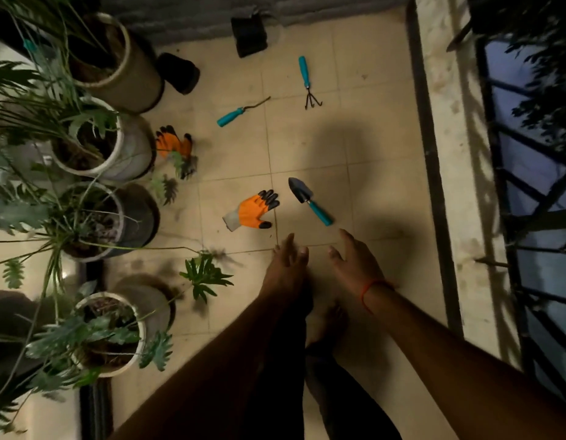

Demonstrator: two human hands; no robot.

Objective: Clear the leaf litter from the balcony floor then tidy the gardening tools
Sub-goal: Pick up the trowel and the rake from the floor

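— Cream tiles cover the balcony floor (354,138), and the tools lie scattered on them. What are the hands doing?

— Both reach forward and down, holding nothing. The left hand (286,265) has its fingers straight and close together; the right hand (354,262) is spread a little, thumb apart, with a thin orange thread bracelet (369,290) at the wrist.

— Where are the tools?

— A small dark-bladed trowel with a teal handle (308,200) lies just ahead of the right hand. Beside it, to the left, lies an orange work glove with black fingertips (253,211). A second orange and black glove (175,144) sits near the white round plant pot (132,150). Farther off are a teal-handled three-pronged hand rake (307,81) and a teal-handled tool with a thin bent shaft (240,111).

— Any leaf litter?

— Only small dark specks on the tiles; too small to tell what they are.
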